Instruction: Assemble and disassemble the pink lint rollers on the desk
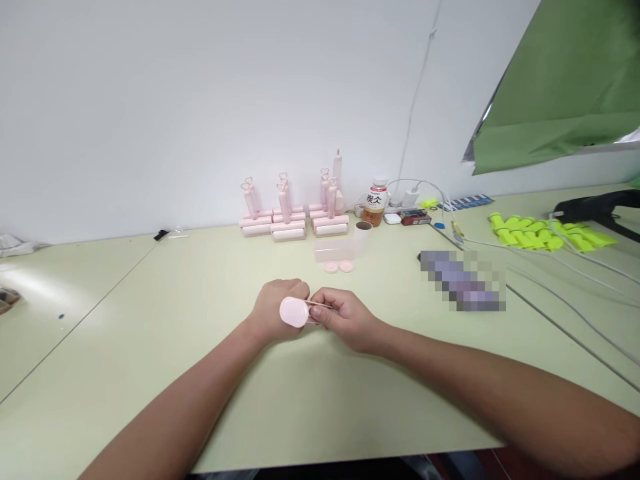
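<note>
My left hand [277, 308] is closed around a pink lint roller handle [294, 312], whose smooth oval end faces me. Against it, my right hand [349, 317] pinches a thin pale rod [320, 304] between thumb and fingers; the fingers hide much of it. Beyond the hands lie two pink round end caps [331, 267], side by side. Behind the caps are a clear plastic cover [334, 251] and an upright white sticky roll [363, 238] with a brown core.
Several pink lint rollers [289, 227] stand along the wall. To their right are a drink bottle [376, 202], small boxes [416, 217] and white cables. Yellow-green pieces [545, 233] and a black tool [600, 208] lie at the right. A blurred-out object [463, 281] rests nearer.
</note>
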Available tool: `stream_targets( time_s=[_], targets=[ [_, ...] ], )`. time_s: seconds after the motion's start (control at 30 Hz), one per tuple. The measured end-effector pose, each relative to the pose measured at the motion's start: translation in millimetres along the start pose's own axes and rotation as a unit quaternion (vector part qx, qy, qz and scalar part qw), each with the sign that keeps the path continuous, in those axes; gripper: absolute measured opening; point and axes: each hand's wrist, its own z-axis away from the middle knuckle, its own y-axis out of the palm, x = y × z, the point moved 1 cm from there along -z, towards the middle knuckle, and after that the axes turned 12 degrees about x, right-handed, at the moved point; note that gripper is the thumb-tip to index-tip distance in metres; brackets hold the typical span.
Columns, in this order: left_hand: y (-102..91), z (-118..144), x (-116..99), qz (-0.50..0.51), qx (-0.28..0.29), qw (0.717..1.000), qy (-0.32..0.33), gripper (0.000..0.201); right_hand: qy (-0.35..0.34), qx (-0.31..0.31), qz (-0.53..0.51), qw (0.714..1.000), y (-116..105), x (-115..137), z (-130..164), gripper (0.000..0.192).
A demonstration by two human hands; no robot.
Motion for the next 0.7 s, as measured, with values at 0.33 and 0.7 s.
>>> stream_targets(
  time_s=[0.33,0.7],
  targets=[
    [5.0,0.9,9.0,-0.116,-0.214,0.953,0.182,0.037,0.000,0.023,0.008,1.000,5.5,-0.9,-4.1,0.039],
    [-22.2,20.0,71.7,0.149,-0.213,0.954,-0.150,0.017,0.041,0.022,0.202,0.978,-14.1,15.2,14.0,0.017]
  ],
)
